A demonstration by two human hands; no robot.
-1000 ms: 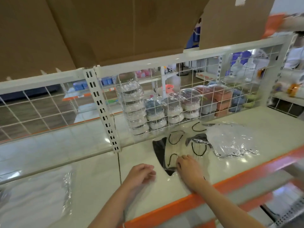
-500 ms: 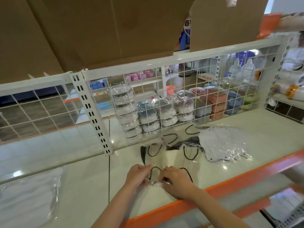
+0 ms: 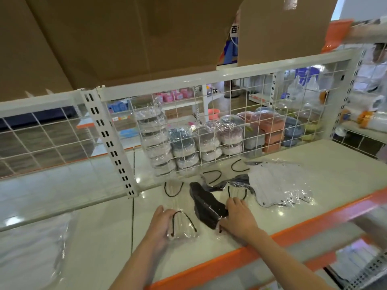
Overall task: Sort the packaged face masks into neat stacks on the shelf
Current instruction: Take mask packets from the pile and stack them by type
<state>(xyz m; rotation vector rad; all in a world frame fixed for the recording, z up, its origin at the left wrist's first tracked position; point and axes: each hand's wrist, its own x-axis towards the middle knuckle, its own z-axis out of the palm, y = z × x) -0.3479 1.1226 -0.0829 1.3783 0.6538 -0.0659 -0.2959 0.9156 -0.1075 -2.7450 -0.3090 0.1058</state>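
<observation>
On the white shelf point(image 3: 326, 164) lie several packaged face masks in clear wrap. My left hand point(image 3: 160, 225) holds a white mask pack with black ear loops point(image 3: 183, 226) by its left side, near the shelf's front. Just to its right, my right hand point(image 3: 237, 219) grips the near end of a black mask pack point(image 3: 206, 206) lying slantwise. Another white pack with black loops point(image 3: 237, 190) lies past my right fingers. A larger grey-white mask pack point(image 3: 278, 185) lies further right, and a further clear pack point(image 3: 172, 189) lies behind my left hand.
A white wire mesh panel point(image 3: 261, 97) backs the shelf, with stacked wrapped containers point(image 3: 188, 147) behind it. A slotted upright post point(image 3: 111, 143) stands at left. Cardboard boxes point(image 3: 125, 34) hang overhead. A clear plastic bag point(image 3: 31, 250) lies far left. An orange edge point(image 3: 293, 231) runs along the front.
My hands have moved apart. The left drew the white pack to the left, uncovering the black pack. My right hand now grips that black pack.
</observation>
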